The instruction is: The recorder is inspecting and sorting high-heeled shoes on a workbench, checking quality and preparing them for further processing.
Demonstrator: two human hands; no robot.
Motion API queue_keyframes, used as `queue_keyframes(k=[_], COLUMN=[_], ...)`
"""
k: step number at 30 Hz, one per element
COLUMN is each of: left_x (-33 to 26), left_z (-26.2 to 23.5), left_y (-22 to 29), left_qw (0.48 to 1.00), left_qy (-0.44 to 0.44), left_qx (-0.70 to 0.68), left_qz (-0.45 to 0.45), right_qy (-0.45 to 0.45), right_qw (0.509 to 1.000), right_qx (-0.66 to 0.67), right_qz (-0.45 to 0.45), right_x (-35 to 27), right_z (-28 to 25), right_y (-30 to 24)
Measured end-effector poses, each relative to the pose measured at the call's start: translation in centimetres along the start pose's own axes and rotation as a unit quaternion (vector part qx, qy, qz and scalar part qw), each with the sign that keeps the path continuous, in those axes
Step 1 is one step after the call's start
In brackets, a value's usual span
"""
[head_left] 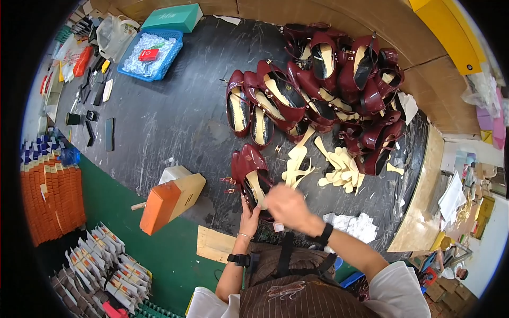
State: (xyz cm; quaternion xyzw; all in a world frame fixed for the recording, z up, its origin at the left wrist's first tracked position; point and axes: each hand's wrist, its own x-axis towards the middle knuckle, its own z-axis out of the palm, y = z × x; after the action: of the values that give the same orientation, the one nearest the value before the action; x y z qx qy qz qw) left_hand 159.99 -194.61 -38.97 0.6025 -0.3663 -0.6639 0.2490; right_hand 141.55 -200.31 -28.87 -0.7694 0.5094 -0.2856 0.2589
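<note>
My left hand [249, 216] grips a glossy burgundy strapped shoe [249, 159] by its heel end, at the table's near edge. A pale cream insole [256, 184] lies inside that shoe. Over the heel opening my right hand [289, 205] is closed, slightly blurred; whatever its fingertips pinch is hidden. Just beyond it lie loose cream insoles [297, 165] and a bigger heap of cut cream pieces [343, 168]. Several more burgundy shoes [281, 95] are crowded together behind, many with cream insoles in them.
An orange and tan box [172, 201] sits left of my hands at the table edge. White paper slips [352, 227] lie to the right. A blue basket [161, 71] and a teal box [172, 18] stand far left. Cardboard [360, 18] lines the back.
</note>
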Motion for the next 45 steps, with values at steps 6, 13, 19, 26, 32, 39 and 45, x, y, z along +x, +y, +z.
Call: queue_keyframes(k=[6, 13, 19, 26, 32, 39, 45], left_x=[-0.9, -1.3, -0.6, -1.4, -0.1, 1.4, 0.5], left_z=[3.1, 3.8, 5.1, 2.5, 3.6, 5.5, 3.5], left_y=[2.6, 3.2, 1.5, -0.3, -0.3, 2.6, 2.6], left_qw=[0.979, 0.968, 0.987, 0.946, 0.991, 0.971, 0.957], left_qy=[0.12, 0.179, 0.099, -0.03, 0.057, 0.094, 0.046], left_qx=[0.16, 0.166, 0.052, -0.321, -0.115, -0.137, -0.205], left_qz=[0.04, 0.055, 0.116, -0.031, -0.029, -0.17, -0.201], right_qy=[0.228, 0.218, 0.171, -0.033, 0.126, -0.004, 0.201], right_qw=[0.948, 0.974, 0.978, 0.994, 0.99, 0.979, 0.967], right_qx=[-0.212, 0.039, -0.102, -0.104, -0.043, -0.147, 0.132], right_qz=[0.071, 0.053, -0.063, 0.012, 0.041, 0.141, 0.08], right_x=[12.4, 11.4, 0.9, -5.5, 4.7, 11.9, 9.6], right_z=[-7.4, -6.6, 0.4, 3.5, -2.7, -4.2, -5.2], right_y=[9.1, 6.8, -0.8, 0.7, 2.9, 13.4, 3.4])
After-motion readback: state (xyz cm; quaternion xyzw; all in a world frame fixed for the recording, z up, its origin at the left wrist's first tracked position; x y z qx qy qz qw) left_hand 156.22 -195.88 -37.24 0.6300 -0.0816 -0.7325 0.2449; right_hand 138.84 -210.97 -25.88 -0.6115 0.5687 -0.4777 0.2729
